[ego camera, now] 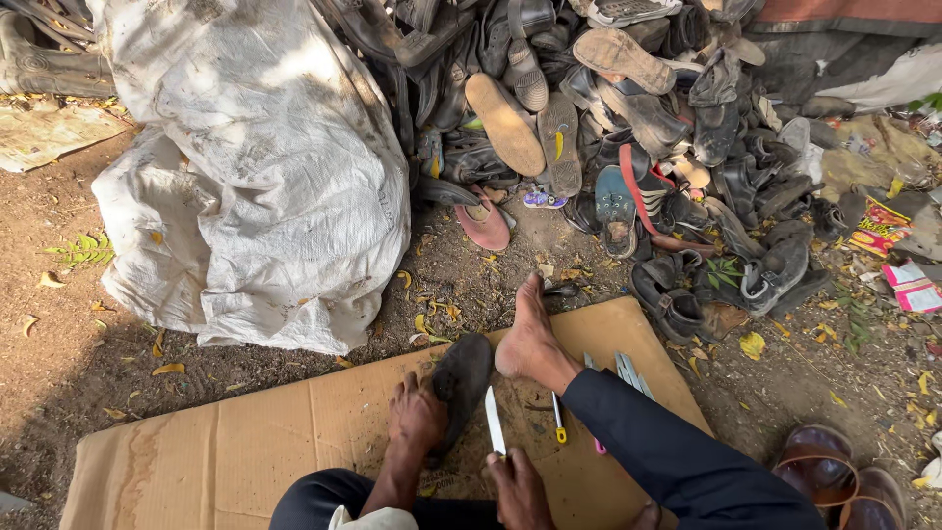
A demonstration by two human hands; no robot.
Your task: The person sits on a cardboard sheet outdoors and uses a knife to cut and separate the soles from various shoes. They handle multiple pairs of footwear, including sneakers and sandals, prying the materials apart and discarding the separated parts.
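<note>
Hands numbered two, both the person's own. The left hand (416,417) was closed over the near end of one dark, worn shoe sole (459,385), pressing it down on the cardboard sheet (245,442). The right hand (517,486) was wrapped shut around the handle of one knife (494,420), its pale blade pointing away from the person and lying just beside the sole. One bare foot (530,339) rested on the cardboard, touching the far end of the sole.

One cardboard sheet lay on the dirt ground (59,393); its left half was bare, with open room toward the left edge. Its far right corner held a small yellow-handled tool (557,420) and a bundle of thin metal strips (628,371), both near the foot.

Beyond the far edge stood one large white sack (265,177), close to the cardboard on the left. A heap of old shoes and sandals (608,128), too many to count, closed off the far right side. One pair of brown sandals (834,476) lay off the cardboard at the right.
</note>
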